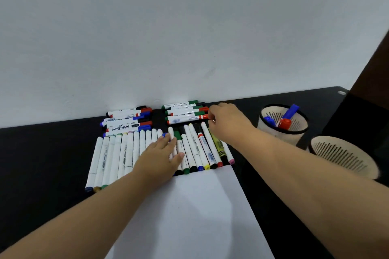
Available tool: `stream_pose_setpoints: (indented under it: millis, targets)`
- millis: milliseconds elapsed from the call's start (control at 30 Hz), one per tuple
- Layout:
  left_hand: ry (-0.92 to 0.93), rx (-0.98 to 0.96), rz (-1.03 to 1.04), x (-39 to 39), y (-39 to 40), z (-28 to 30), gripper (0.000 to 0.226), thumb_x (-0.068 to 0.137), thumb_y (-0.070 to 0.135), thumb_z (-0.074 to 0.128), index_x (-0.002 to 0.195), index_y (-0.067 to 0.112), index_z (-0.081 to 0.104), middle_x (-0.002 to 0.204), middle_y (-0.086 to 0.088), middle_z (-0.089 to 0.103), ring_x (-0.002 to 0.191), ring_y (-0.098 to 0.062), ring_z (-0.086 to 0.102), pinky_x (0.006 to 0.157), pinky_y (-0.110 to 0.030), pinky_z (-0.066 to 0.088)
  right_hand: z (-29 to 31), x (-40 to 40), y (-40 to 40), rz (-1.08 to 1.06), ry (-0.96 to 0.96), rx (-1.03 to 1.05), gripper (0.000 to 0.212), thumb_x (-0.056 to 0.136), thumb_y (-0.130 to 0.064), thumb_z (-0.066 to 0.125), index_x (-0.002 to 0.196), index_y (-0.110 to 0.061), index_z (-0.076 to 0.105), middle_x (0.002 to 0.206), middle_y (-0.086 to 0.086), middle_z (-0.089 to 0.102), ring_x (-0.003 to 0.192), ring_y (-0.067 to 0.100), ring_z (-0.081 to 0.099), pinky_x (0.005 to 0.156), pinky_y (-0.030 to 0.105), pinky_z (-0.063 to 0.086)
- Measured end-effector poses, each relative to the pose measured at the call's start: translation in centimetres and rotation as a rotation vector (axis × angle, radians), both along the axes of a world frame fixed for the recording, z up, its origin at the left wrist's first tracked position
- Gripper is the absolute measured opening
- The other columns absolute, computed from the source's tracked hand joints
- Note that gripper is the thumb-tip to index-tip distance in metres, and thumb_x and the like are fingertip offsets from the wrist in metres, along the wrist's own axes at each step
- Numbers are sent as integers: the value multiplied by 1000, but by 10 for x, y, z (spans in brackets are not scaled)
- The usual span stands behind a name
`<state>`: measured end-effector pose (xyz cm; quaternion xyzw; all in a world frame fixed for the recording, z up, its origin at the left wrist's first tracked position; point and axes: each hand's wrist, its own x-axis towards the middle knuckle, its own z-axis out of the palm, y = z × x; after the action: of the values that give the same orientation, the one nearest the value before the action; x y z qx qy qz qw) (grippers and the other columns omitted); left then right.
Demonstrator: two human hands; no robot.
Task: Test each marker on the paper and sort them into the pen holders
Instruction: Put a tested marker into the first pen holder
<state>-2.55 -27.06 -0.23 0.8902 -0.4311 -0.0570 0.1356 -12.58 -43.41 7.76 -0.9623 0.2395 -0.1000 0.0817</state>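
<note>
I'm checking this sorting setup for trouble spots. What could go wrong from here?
The right hand pinches the end of a red-capped marker in a tight stack by the wall; pulling it may roll its neighbours. The left hand lies flat on the marker row and could scatter it. The far pen holder stands close beside that arm.

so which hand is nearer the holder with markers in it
Right. The right hand reaches to the back marker stack, just left of the holder. The left hand rests flat on the front marker row, farther left.
</note>
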Motion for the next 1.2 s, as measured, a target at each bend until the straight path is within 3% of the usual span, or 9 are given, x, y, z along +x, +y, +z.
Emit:
stream_pose_setpoints:
  millis: [233,400,600,867,1000,1200]
  targets:
    - [-19,-5,-13,3,1,-5,61,97,51,27,150,26,9,158,7,-1,144,-8,-4,113,-24,-3,-23,62,-18,83,104,-34,36,91,-6,47,125,-16,54,123,8,52,112,26,47,88,35,45]
    - [-38,-28,-8,4,1,-9,62,97,52,28,150,28,10,158,8,0,144,-7,-3,113,-22,-4,-39,93,-27,131,212,-88,44,90,-3,42,131,-18,52,129,9,50,119,28,45,95,37,43]
    - [-84,-46,-15,7,0,-17,63,96,54,28,150,28,10,158,7,1,144,-9,-2,113,-23,-4,-43,107,-32,174,279,-200,44,89,0,42,129,-16,53,128,7,51,117,27,46,91,37,44]
    - [-97,-43,-21,7,2,-17,66,94,59,21,150,27,10,158,6,1,144,-10,0,113,-23,-2,-45,115,-32,197,297,-265,31,88,1,45,115,-10,56,117,9,54,106,27,52,80,34,43]
    - [-89,-29,-29,7,2,-18,77,81,61,11,150,28,10,158,6,2,144,-10,1,112,-22,-2,-45,116,-34,224,303,-268,31,88,-1,46,116,-11,55,119,8,53,108,26,50,83,35,44]
    - [-70,50,-40,6,3,-12,64,96,54,24,150,25,7,158,4,-1,144,-11,-3,113,-25,-4,-33,103,-37,238,158,-212,32,88,0,49,118,-10,52,121,8,51,109,25,45,80,31,39]
